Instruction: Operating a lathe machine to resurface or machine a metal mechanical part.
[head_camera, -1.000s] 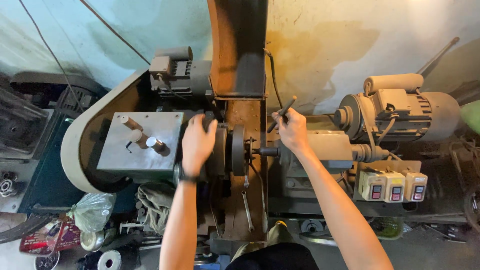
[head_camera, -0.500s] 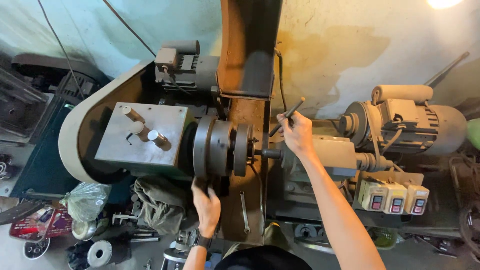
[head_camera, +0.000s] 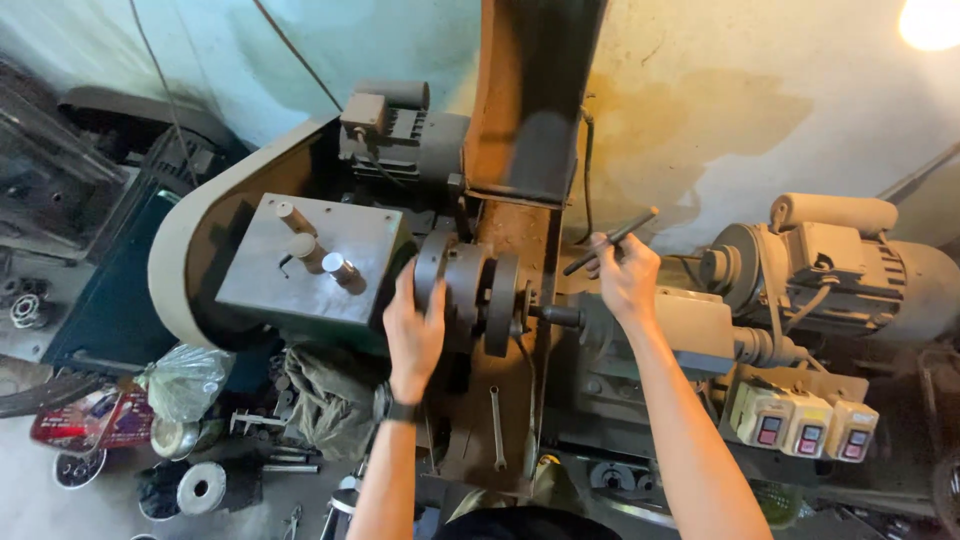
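Note:
A small lathe fills the middle of the head view. My left hand (head_camera: 415, 325) grips the round dark chuck (head_camera: 470, 290) from its near left side, fingers wrapped over the rim. My right hand (head_camera: 625, 272) holds a thin dark metal rod (head_camera: 612, 240) slanting up to the right, above the tailstock body (head_camera: 690, 325). A short shaft (head_camera: 555, 316) sticks out of the chuck toward the tailstock. The grey headstock cover (head_camera: 300, 265) with two metal knobs sits left of my left hand.
An electric motor (head_camera: 850, 260) stands at the right with a row of three switch boxes (head_camera: 805, 425) below it. A wrench (head_camera: 497, 428) lies on the bed. A rag (head_camera: 335, 395), plastic bag (head_camera: 185, 380) and metal discs (head_camera: 205, 487) lie at lower left.
My left hand has come up from below the chuck and now grips its left rim. My right hand stays by the tailstock with the rod.

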